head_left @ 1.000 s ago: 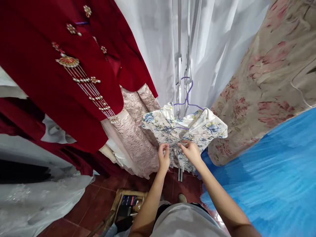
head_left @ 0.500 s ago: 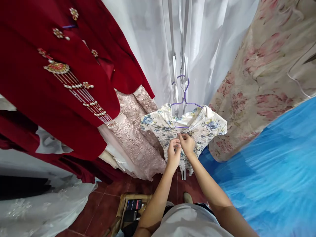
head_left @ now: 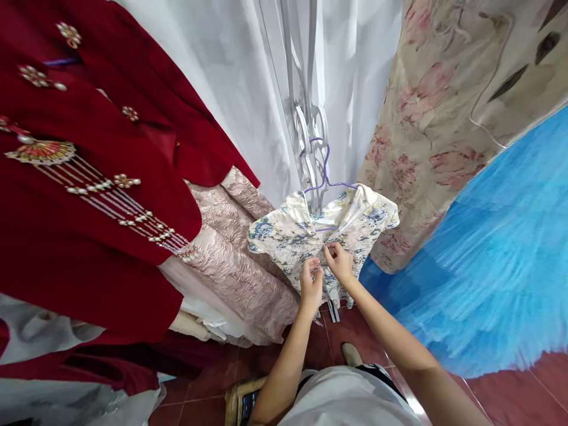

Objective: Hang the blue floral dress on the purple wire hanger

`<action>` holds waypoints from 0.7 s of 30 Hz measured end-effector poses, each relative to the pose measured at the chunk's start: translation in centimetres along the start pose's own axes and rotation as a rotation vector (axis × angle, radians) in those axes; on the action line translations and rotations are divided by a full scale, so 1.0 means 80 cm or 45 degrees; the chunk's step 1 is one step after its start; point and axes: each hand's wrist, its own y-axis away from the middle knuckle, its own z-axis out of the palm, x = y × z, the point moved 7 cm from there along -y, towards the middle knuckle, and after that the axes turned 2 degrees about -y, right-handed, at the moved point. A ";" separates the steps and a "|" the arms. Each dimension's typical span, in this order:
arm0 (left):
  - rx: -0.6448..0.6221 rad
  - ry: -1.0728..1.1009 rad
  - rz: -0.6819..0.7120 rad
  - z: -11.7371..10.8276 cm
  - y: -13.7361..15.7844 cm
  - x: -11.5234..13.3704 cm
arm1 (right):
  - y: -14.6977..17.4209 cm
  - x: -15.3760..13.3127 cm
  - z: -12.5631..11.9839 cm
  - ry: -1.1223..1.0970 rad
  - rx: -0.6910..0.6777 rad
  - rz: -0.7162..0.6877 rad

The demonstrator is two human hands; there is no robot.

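Observation:
A cream floral blouse point(head_left: 284, 236) with blue and yellow print hangs on a purple hanger point(head_left: 326, 171) in front of me. My right hand point(head_left: 339, 262) pinches the blouse's front just below the V of the neckline. What lies between those fingertips is too small to make out beyond the fabric. Slightly lower and to the left, my left hand point(head_left: 312, 279) is beside the blouse front, its fingers loosely bent and apart, with nothing visible in them. Both forearms cover part of the blouse's lower end.
Red velvet garments point(head_left: 146, 148) with beaded ornaments and a pink brocade skirt point(head_left: 239, 260) hang at left. White hangers point(head_left: 304, 127) and a white curtain point(head_left: 231, 65) are behind. At right hang a floral cloth point(head_left: 426, 118) and blue tulle point(head_left: 479, 260). A wooden stool point(head_left: 233, 402) stands below.
My hands have moved slightly apart; the left is a little lower, away from the right hand's fingertips. The view has shifted, so the red garments sit further left.

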 end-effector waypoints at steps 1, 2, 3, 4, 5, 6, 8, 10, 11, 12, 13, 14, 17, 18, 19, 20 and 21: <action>-0.019 -0.001 0.003 -0.001 -0.001 0.002 | 0.001 -0.001 0.000 0.020 -0.023 -0.021; -0.038 -0.003 0.011 -0.001 -0.002 0.004 | 0.002 -0.001 0.000 0.043 -0.046 -0.038; -0.054 -0.005 0.025 0.000 -0.003 0.007 | 0.002 -0.002 0.001 0.068 -0.068 -0.051; -0.063 -0.006 0.040 0.002 -0.003 0.010 | 0.002 -0.002 0.002 0.096 -0.088 -0.059; -0.063 -0.005 0.055 0.005 -0.003 0.012 | 0.002 -0.003 0.003 0.125 -0.105 -0.064; -0.056 -0.001 0.069 0.009 -0.003 0.013 | 0.001 -0.004 0.004 0.153 -0.118 -0.066; -0.025 -0.001 0.102 0.018 0.000 0.016 | -0.001 -0.006 0.005 0.202 -0.142 -0.074; 0.011 -0.010 0.142 0.026 0.004 0.018 | -0.003 -0.009 0.004 0.240 -0.163 -0.092; 0.025 -0.015 0.159 0.028 0.006 0.019 | -0.005 -0.010 0.003 0.260 -0.169 -0.100; 0.039 -0.018 0.168 0.030 0.007 0.018 | -0.007 -0.011 0.001 0.281 -0.173 -0.105; 0.055 -0.019 0.166 0.030 0.008 0.016 | -0.009 -0.011 -0.001 0.305 -0.174 -0.109; 0.072 -0.017 0.156 0.030 0.009 0.014 | -0.012 -0.011 -0.003 0.329 -0.173 -0.111; 0.102 -0.023 0.114 0.030 0.012 0.004 | -0.025 -0.012 -0.007 0.400 -0.177 -0.124; 0.104 -0.028 0.109 0.031 0.014 0.002 | -0.030 -0.012 -0.008 0.422 -0.185 -0.134; 0.106 -0.035 0.111 0.033 0.015 0.001 | -0.033 -0.013 -0.009 0.442 -0.198 -0.149; 0.111 -0.047 0.120 0.034 0.016 0.000 | -0.035 -0.014 -0.011 0.461 -0.216 -0.170; 0.126 -0.065 0.134 0.034 0.016 0.001 | -0.036 -0.016 -0.014 0.477 -0.240 -0.197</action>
